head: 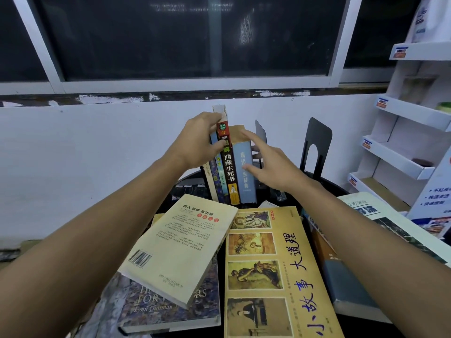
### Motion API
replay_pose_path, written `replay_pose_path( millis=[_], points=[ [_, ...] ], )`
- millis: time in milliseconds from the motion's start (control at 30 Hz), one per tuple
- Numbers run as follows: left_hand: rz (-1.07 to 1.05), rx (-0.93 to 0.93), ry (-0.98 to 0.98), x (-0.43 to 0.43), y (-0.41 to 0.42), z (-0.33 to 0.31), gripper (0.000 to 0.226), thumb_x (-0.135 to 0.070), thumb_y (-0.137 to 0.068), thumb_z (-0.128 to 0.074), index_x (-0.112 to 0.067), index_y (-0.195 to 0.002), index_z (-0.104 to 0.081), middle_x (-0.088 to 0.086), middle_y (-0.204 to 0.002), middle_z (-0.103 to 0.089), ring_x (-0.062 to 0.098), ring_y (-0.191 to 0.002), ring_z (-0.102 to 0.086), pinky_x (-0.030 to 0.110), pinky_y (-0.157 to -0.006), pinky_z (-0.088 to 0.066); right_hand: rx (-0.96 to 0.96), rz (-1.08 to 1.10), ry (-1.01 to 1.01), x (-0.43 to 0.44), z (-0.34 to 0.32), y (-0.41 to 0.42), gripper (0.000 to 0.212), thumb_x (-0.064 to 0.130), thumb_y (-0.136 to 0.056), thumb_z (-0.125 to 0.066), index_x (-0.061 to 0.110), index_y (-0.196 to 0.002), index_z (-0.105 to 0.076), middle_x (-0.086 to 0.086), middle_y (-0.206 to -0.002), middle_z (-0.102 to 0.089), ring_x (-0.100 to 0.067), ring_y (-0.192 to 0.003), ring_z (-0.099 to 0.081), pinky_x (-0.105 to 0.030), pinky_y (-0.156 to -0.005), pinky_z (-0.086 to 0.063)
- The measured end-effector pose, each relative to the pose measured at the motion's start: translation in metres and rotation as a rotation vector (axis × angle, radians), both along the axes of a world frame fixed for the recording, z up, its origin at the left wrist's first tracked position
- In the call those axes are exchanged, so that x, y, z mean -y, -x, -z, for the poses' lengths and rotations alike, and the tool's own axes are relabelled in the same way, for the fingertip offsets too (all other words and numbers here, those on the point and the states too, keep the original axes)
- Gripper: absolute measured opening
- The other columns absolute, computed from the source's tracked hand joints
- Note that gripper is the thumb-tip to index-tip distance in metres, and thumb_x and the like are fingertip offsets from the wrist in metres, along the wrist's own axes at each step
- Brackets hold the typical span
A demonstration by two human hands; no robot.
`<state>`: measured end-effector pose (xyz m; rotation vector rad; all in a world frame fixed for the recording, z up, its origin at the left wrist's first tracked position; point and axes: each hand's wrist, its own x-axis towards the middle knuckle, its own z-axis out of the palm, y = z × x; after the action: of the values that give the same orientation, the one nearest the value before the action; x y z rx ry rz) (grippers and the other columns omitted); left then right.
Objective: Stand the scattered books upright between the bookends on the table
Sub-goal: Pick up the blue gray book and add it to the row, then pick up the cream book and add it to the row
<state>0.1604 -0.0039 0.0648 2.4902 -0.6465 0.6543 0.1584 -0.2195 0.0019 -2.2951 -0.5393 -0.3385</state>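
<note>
left hand [202, 140]: grips the top of the standing row [228, 167], fingers curled over the top edges, thumb on the red-black spine [229, 164].
right hand [271, 164]: released and spread flat, straight fingers against the blue-grey book [247, 174] at the row's 3 o'clock end; holds nothing.
row place: 12 o'clock on the tabletop [338, 185], about five books, upright, leaning a little toward 11.
bookends: one black bookend [317, 147] at 2 o'clock, apart from the row; a second plate [260, 131] just behind the right hand's fingers.
loose books: flat at 6 o'clock, cream paperback [180, 247] propped on the purple-cover book [170, 306], big yellow book [275, 272] beside them, grey-blue book [351, 289] at 4, white-green book [390, 220] at 3.
handling: probably light, bendy paperbacks with worn, slightly slick covers; best to pinch spine and fore-edge near the middle. The yellow one looks floppy, likely needs two hands.
hidden: 9 o'clock end of the row sits behind the left hand, support there cannot be told; thin spines unreadable; the yellow and white-green books are cut by the frame.
</note>
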Motion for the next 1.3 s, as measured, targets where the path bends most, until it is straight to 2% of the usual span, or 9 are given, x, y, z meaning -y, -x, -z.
replay_pose_path(
  millis=[67, 167, 333, 467, 600, 767, 967, 1067, 1300],
  points=[
    [0.031, 0.009, 0.015, -0.012, 0.005, 0.003, 0.055, -0.022, -0.095, -0.069, -0.013, -0.146, -0.050, 0.005, -0.146, -0.053, 0.020, -0.132, -0.049, 0.032, -0.103, -0.048, 0.030, 0.032, 0.054, 0.004, -0.002, 0.008, 0.079, 0.030, -0.095, -0.070, 0.043, -0.156, -0.021, -0.003, -0.147, -0.050, -0.011, -0.121, -0.052, -0.024, -0.092, -0.043],
    [0.054, 0.037, 0.039, -0.031, 0.015, 0.011, 0.056, -0.024, -0.095, -0.069, -0.018, -0.147, -0.050, 0.001, -0.146, -0.052, 0.016, -0.132, -0.048, 0.035, -0.109, -0.046, 0.092, 0.073, 0.121, 0.010, -0.005, 0.022, 0.071, 0.040, -0.093, -0.069, 0.040, -0.152, -0.029, 0.002, -0.146, -0.049, -0.012, -0.122, -0.052, -0.031, -0.097, -0.046],
    [0.028, 0.006, 0.049, -0.058, 0.037, 0.023, 0.050, -0.030, -0.095, -0.067, -0.023, -0.143, -0.054, -0.002, -0.143, -0.054, 0.014, -0.129, -0.051, 0.036, -0.107, -0.047, 0.108, 0.061, 0.181, 0.009, -0.007, 0.052, 0.051, 0.045, -0.093, -0.067, 0.028, -0.139, -0.052, 0.013, -0.121, -0.052, -0.005, -0.107, -0.055, -0.026, -0.093, -0.048],
    [0.016, -0.169, -0.044, -0.077, 0.051, 0.042, 0.048, -0.036, -0.094, -0.068, -0.021, -0.138, -0.060, -0.004, -0.137, -0.057, 0.011, -0.120, -0.058, 0.031, -0.100, -0.052, 0.048, 0.023, 0.274, -0.001, -0.003, 0.074, 0.044, 0.054, -0.090, -0.065, 0.027, -0.125, -0.062, 0.016, -0.106, -0.053, -0.001, -0.097, -0.054, -0.027, -0.087, -0.047],
    [-0.023, -0.371, -0.133, -0.094, 0.067, 0.062, 0.046, -0.041, -0.091, -0.070, -0.021, -0.131, -0.063, -0.010, -0.122, -0.062, 0.007, -0.108, -0.063, 0.022, -0.087, -0.056, -0.069, -0.038, 0.374, -0.010, 0.006, 0.093, 0.042, 0.060, -0.088, -0.065, 0.029, -0.117, -0.066, 0.018, -0.106, -0.053, 0.001, -0.096, -0.052, -0.026, -0.088, -0.040],
    [-0.038, -0.491, -0.224, -0.107, 0.083, 0.075, 0.025, -0.041, -0.094, -0.067, -0.031, -0.116, -0.070, -0.013, -0.116, -0.064, 0.005, -0.099, -0.065, 0.026, -0.083, -0.057, -0.136, -0.076, 0.421, -0.021, 0.022, 0.103, 0.048, 0.065, -0.087, -0.063, 0.028, -0.117, -0.069, 0.018, -0.101, -0.053, 0.000, -0.095, -0.050, -0.024, -0.077, -0.044],
    [-0.083, -0.530, -0.242, -0.117, 0.088, 0.084, 0.032, -0.048, -0.093, -0.065, -0.031, -0.119, -0.072, -0.016, -0.106, -0.068, 0.005, -0.091, -0.065, 0.019, -0.076, -0.050, -0.186, -0.061, 0.446, -0.033, 0.039, 0.105, 0.046, 0.068, -0.088, -0.059, 0.030, -0.113, -0.070, 0.015, -0.104, -0.054, -0.002, -0.100, -0.050, -0.035, -0.089, -0.051],
    [-0.086, -0.532, -0.260, -0.121, 0.089, 0.086, 0.034, -0.051, -0.093, -0.064, -0.031, -0.120, -0.072, -0.017, -0.100, -0.067, 0.005, -0.086, -0.062, 0.015, -0.070, -0.046, -0.197, -0.074, 0.476, -0.038, 0.045, 0.103, 0.051, 0.072, -0.086, -0.057, 0.030, -0.113, -0.069, 0.015, -0.105, -0.053, -0.004, -0.100, -0.051, -0.037, -0.088, -0.052],
    [-0.104, -0.559, -0.210, -0.122, 0.101, 0.088, 0.032, -0.049, -0.093, -0.066, -0.029, -0.116, -0.073, -0.016, -0.097, -0.068, 0.000, -0.082, -0.062, 0.005, -0.063, -0.044, -0.220, -0.052, 0.474, -0.043, 0.042, 0.096, 0.039, 0.068, -0.088, -0.059, 0.029, -0.093, -0.063, 0.016, -0.098, -0.050, -0.001, -0.091, -0.050, -0.035, -0.085, -0.050]
  ],
)
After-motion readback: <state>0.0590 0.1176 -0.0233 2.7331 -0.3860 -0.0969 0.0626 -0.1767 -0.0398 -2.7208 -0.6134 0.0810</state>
